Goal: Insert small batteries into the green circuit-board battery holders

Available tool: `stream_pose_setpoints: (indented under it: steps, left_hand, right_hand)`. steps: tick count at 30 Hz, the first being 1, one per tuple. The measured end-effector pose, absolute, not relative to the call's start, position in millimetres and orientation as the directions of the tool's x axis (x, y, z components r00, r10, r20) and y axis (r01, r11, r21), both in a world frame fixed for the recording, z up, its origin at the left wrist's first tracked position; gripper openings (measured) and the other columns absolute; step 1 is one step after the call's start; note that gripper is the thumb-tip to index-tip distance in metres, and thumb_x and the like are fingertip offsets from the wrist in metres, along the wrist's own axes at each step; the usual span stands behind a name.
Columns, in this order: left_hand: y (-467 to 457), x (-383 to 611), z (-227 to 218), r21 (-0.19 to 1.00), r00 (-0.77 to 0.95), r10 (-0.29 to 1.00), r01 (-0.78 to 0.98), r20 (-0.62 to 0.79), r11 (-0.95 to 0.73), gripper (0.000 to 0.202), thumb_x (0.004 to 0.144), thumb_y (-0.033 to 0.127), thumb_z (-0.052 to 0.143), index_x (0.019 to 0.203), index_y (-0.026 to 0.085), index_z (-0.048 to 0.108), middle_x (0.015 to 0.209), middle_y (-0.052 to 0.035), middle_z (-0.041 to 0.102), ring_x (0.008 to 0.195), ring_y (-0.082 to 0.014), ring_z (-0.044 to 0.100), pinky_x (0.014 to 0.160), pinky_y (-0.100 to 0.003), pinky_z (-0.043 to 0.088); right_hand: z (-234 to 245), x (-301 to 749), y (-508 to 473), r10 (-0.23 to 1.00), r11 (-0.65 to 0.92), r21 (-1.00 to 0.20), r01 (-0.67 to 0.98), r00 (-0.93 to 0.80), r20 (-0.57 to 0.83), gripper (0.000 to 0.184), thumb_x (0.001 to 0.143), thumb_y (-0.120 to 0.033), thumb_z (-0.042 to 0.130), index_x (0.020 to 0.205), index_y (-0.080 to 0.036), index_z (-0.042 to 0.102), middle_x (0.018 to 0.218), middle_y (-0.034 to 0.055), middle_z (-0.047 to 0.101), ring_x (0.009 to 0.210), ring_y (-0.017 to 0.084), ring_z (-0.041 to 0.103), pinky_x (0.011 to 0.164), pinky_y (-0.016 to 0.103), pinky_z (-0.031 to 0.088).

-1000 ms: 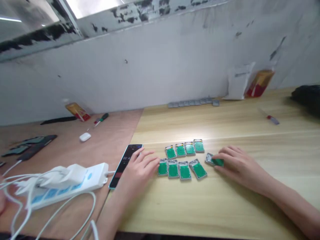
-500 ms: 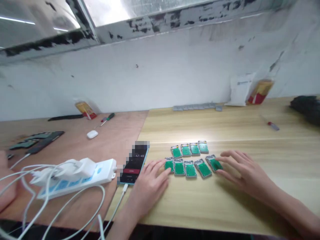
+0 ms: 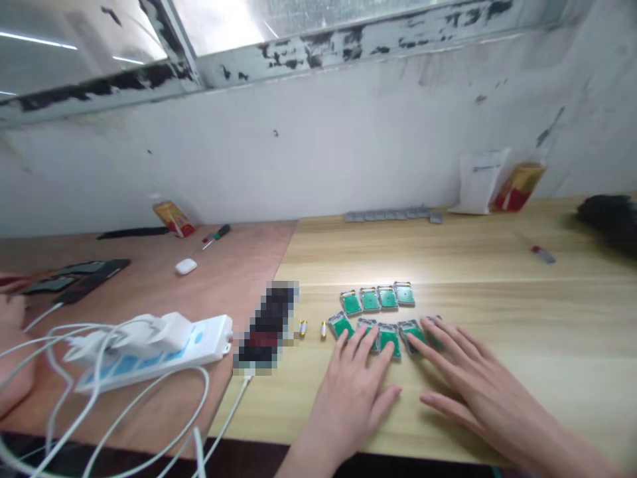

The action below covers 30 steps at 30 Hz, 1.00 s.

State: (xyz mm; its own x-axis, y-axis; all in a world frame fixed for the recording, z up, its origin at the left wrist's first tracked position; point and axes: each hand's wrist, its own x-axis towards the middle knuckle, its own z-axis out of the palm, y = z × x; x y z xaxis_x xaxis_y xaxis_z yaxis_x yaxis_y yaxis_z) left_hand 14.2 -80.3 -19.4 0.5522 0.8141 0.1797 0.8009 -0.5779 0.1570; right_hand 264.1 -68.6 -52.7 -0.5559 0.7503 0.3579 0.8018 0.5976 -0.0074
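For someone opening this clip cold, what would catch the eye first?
Probably the bright green boards, in two rows on the pale wood tabletop, with the left hand and right hand over the front row. Next, the white power strip and looping white cables at lower left, then the pixelated phone between strip and boards.

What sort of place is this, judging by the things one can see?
Probably a small electronics workshop, though I cannot be certain: green circuit boards lie in two rows on the table, with a screwdriver and a power strip to their left.
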Motion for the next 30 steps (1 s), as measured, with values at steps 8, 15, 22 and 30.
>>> stream_pose_setpoints:
  steps: [8, 15, 22, 30]
  left_hand:
    - [-55.8, 15.2, -0.6, 0.119, 0.551, 0.792, 0.796, 0.263, -0.593, 0.042, 0.095, 0.037, 0.051, 0.135, 0.024, 0.049, 0.145, -0.0102, 0.045, 0.136, -0.0262, 0.039, 0.114, -0.052, 0.032]
    - [-69.1, -8.2, -9.8, 0.049, 0.380, 0.879, 0.911, 0.289, -0.410, 0.047, 0.095, 0.033, 0.050, 0.140, 0.020, 0.043, 0.139, -0.0127, 0.050, 0.123, -0.0298, 0.050, 0.101, -0.052, 0.045]
    - [-86.6, -20.8, -11.7, 0.034, 0.497, 0.828, 0.852, 0.258, -0.522, 0.036, 0.095, 0.028, 0.050, 0.129, 0.019, 0.053, 0.134, -0.0118, 0.055, 0.125, -0.0287, 0.050, 0.103, -0.051, 0.045]
    - [-84.0, -29.8, -10.6, 0.087, 0.553, 0.789, 0.802, 0.267, -0.591, 0.036, 0.096, 0.025, 0.048, 0.131, 0.020, 0.049, 0.141, -0.0110, 0.050, 0.133, -0.0251, 0.043, 0.106, -0.046, 0.044]
  right_hand:
    - [-19.2, 283.7, 0.9, 0.857, 0.491, -0.268, 0.829, -0.406, 0.317, 0.042, 0.099, -0.041, 0.035, 0.137, -0.026, 0.047, 0.126, 0.0111, 0.060, 0.114, 0.027, 0.058, 0.094, 0.045, 0.046]
    - [-19.9, 258.3, 55.1, 0.917, 0.396, -0.421, 0.816, -0.326, 0.232, 0.038, 0.096, -0.042, 0.041, 0.123, -0.020, 0.058, 0.099, 0.0090, 0.068, 0.086, 0.023, 0.064, 0.071, 0.033, 0.048]
    - [-36.1, 268.5, 57.1, 0.887, 0.459, -0.314, 0.831, -0.408, 0.217, 0.034, 0.096, -0.042, 0.042, 0.115, -0.025, 0.064, 0.099, 0.0085, 0.063, 0.089, 0.024, 0.062, 0.073, 0.032, 0.046]
    - [-34.4, 286.6, 56.1, 0.848, 0.529, -0.406, 0.745, -0.470, 0.245, 0.032, 0.094, -0.041, 0.048, 0.117, -0.024, 0.063, 0.107, 0.0095, 0.062, 0.098, 0.025, 0.059, 0.083, 0.036, 0.048]
